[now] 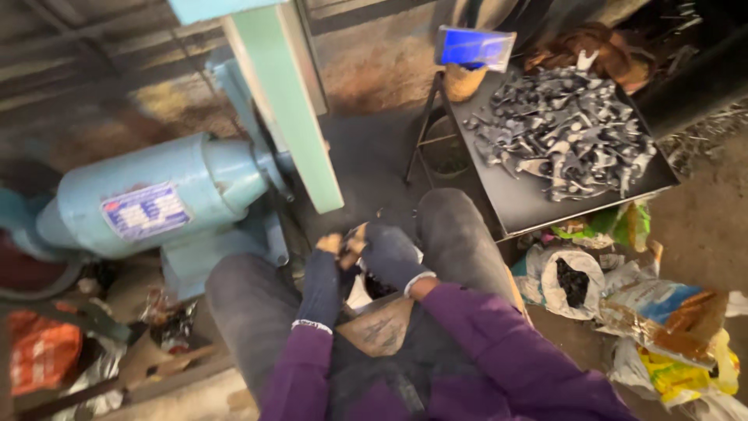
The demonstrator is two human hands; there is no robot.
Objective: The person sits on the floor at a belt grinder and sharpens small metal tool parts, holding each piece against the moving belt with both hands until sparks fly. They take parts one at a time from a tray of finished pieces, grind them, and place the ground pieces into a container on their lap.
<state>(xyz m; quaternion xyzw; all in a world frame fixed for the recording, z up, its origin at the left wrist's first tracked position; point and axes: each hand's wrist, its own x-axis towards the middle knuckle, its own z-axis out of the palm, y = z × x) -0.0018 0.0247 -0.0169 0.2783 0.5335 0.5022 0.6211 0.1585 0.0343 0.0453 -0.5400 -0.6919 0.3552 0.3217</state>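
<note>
Head view: the person sits with both gloved hands together over the lap, between the knees. The left hand (323, 284) and right hand (389, 253) are curled inward, fingers bent around a small dark part (352, 251). The blur hides how tightly they close on it, and which hand carries it I cannot tell. To do this well, it seems wise to keep the part low between the knees and pinched firmly, well away from the motor (156, 199) to the left.

A black tray (538, 206) stands just ahead on the right, its far half heaped with grey metal parts (565, 136); the near edge is bare. A blue box (475, 47) sits at its far left corner. The floor is dirt. Sacks and bags (662, 312) lie below the tray's near right corner, and an orange bag (43, 351) lies at far left.
</note>
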